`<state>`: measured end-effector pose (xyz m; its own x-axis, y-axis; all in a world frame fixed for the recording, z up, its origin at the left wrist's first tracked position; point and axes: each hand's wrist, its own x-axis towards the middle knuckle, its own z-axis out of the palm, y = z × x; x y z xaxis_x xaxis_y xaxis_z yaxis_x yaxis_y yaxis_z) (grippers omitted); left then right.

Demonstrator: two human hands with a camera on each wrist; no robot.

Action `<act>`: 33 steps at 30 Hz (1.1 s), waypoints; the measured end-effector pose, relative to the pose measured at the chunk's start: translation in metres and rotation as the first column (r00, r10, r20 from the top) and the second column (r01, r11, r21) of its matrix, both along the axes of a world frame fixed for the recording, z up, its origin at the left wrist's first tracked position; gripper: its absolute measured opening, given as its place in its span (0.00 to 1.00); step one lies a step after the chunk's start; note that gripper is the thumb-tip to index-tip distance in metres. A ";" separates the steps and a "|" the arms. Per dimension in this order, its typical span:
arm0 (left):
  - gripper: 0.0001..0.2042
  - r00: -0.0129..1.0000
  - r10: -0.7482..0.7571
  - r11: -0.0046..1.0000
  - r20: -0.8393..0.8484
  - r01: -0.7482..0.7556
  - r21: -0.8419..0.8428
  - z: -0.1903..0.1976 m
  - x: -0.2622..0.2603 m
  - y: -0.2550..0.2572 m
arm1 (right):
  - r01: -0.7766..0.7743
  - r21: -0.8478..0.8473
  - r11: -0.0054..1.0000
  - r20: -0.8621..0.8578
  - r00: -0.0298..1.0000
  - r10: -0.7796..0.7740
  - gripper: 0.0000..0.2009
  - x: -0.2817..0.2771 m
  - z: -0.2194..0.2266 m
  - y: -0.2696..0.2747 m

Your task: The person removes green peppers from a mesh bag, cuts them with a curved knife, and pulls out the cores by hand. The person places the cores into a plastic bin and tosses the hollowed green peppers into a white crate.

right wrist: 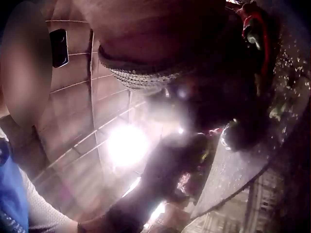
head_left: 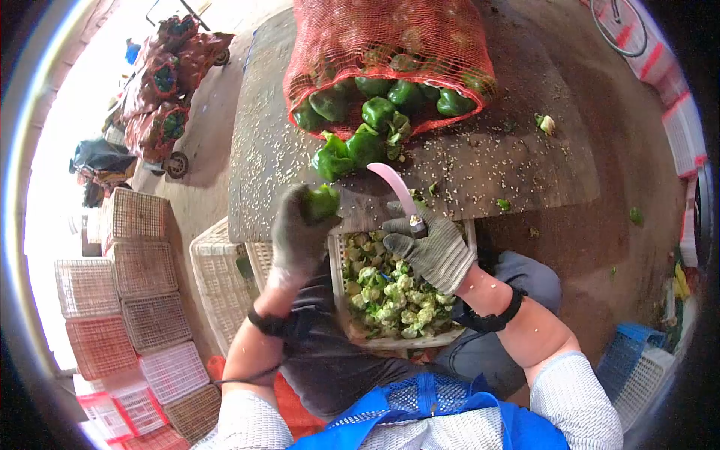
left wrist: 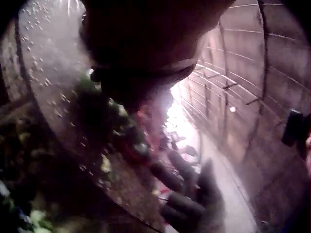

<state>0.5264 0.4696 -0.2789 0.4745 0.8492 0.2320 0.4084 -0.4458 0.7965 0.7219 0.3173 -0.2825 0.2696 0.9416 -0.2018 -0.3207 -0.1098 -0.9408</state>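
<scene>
In the head view, my gloved left hand [head_left: 294,234] grips a green bell pepper [head_left: 324,201] just above the table's near edge. My gloved right hand [head_left: 439,251] holds a knife [head_left: 398,187] with a curved, pinkish blade, its tip pointing up and left toward the table. Between my knees, under the right hand, sits a crate [head_left: 339,300] filled with pale green pepper cores [head_left: 390,296]. Several whole peppers [head_left: 365,147] lie at the mouth of a red mesh sack [head_left: 390,37] beyond my hands. Both wrist views are dark and blurred.
The table [head_left: 262,135] is strewn with seeds and scraps. White crates [head_left: 221,277] stand beside my left leg, with more stacked crates [head_left: 154,322] farther left. A cart loaded with sacks [head_left: 161,90] is at the upper left. A blue crate [head_left: 628,356] stands at the right.
</scene>
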 end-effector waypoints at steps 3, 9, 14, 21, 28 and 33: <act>0.25 0.951 -0.310 0.934 0.003 0.304 0.189 0.024 0.028 -0.040 | -0.008 0.048 0.999 0.096 0.995 0.003 0.22 0.001 0.018 0.002; 0.26 0.854 -0.518 0.812 0.034 0.480 0.332 0.029 0.060 -0.052 | 0.013 0.067 0.998 -0.108 0.994 -0.005 0.27 0.023 0.003 -0.001; 0.25 0.845 -0.532 0.812 -0.055 0.528 0.249 0.019 0.037 -0.042 | -0.101 0.084 0.991 -0.513 0.849 0.130 0.31 0.035 0.010 0.000; 0.13 0.758 -0.568 0.805 -0.321 0.593 -0.025 0.032 0.046 -0.052 | -0.116 -0.054 0.992 -0.451 0.889 0.079 0.26 0.025 0.006 0.006; 0.11 0.758 -0.462 0.286 0.459 0.618 -0.733 -0.011 0.034 -0.057 | -0.213 -0.211 0.954 -0.389 0.914 0.117 0.24 0.015 -0.016 -0.007; 0.13 0.693 -0.647 0.322 0.318 0.626 -0.710 0.010 0.025 -0.025 | -0.257 -0.257 0.932 -0.345 0.925 0.160 0.30 0.009 0.011 -0.001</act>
